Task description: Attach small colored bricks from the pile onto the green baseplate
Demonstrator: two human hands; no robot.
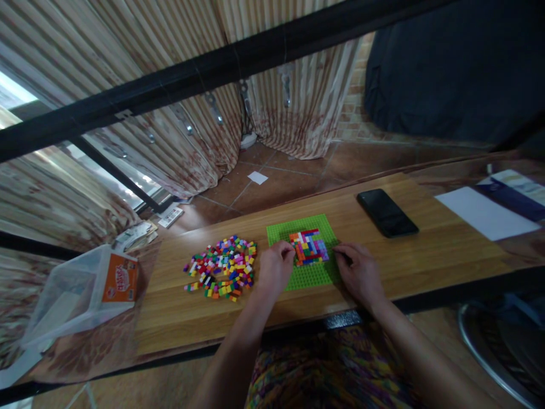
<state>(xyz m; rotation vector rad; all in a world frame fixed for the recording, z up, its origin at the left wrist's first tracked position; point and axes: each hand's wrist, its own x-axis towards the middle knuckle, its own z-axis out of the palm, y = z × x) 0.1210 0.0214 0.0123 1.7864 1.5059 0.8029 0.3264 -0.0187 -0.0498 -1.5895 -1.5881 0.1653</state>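
The wooden worktop (426, 250) carries a green baseplate (313, 275) near its front edge, midway along. A block of coloured bricks (309, 246) sits on the plate between both hands. The left hand (275, 270) curls at the block's left side; the right hand (360, 272) rests on the plate's right edge, fingers bent. Whether either pinches a brick cannot be told. Loose bricks (221, 267) lie further left.
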